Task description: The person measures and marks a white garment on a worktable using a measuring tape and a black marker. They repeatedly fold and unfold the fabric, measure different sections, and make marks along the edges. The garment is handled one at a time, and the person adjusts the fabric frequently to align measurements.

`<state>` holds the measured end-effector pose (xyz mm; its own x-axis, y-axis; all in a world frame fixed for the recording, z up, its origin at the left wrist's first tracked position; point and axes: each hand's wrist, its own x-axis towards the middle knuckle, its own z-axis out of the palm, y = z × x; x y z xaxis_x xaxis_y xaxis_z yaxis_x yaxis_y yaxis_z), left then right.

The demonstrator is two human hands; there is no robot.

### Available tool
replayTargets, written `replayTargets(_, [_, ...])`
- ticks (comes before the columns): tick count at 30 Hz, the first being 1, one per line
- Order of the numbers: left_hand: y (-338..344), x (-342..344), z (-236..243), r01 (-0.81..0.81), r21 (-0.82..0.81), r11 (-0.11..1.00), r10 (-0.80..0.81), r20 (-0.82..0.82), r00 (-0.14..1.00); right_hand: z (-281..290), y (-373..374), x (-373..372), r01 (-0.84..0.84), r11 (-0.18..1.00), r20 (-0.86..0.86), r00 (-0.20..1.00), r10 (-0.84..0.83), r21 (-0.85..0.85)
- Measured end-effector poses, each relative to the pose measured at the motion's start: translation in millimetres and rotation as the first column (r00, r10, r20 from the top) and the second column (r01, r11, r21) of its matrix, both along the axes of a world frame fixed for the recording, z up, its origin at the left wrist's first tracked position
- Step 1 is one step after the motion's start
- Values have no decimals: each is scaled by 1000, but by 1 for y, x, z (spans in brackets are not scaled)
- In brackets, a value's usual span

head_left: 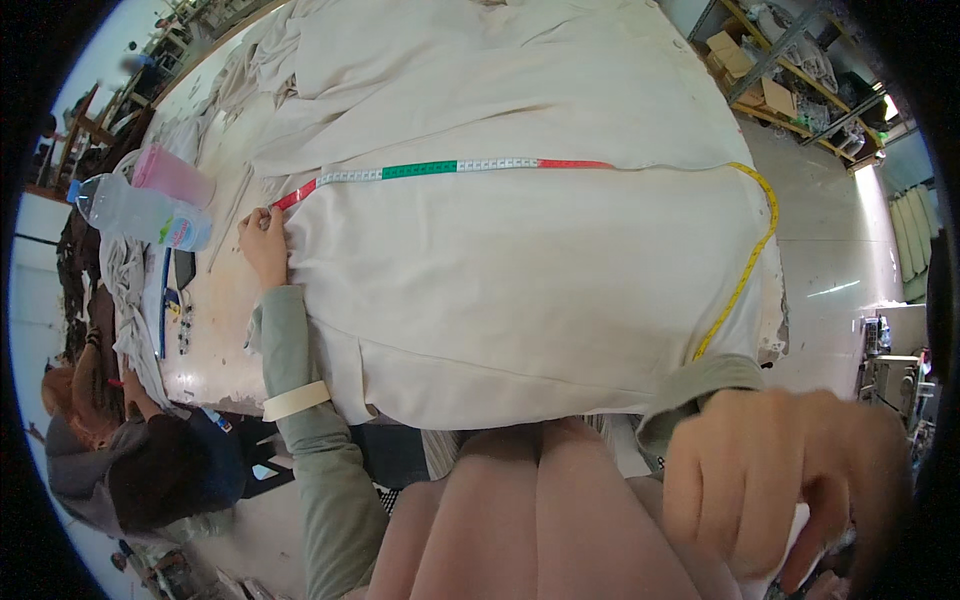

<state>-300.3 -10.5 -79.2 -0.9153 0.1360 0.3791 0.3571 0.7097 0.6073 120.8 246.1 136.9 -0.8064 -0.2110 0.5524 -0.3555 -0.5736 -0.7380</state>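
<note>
A tape measure, with red, white, green and yellow stretches, lies across a cream cloth on the table. My left hand pinches its red end at the cloth's left edge. From there it runs to the right, then its yellow part curves toward me and disappears behind my right sleeve. My right hand is raised close to the camera, off the table's near right corner, fingers curled in. Whatever those fingers may hold is hidden.
A clear plastic bottle and a pink container are at the table's left, near bunched cloth. A person works at lower left. Shelving with boxes stands at far right; machinery sits to the right.
</note>
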Motion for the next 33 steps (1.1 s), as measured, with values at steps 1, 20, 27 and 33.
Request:
replayTargets(1, [0, -2, 0, -10, -23, 1000, 10, -14, 1000, 0, -3, -1, -16, 1000, 5, 1000, 16, 9])
replayTargets(20, [0, -6, -2, -9, -130, 991, -5, -112, 994, -35, 19, 23, 317, 903, 108, 927, -360, 291])
replayTargets(27, [0, -7, -2, 3, -144, 990, -26, -156, 987, -82, 93, -40, 625, 135, -81, 306, -949, 769])
replayTargets(33, [-1, -8, 1, -7, -81, 997, 6, -11, 1000, -48, 36, 4, 521, 755, 51, 809, -585, 397])
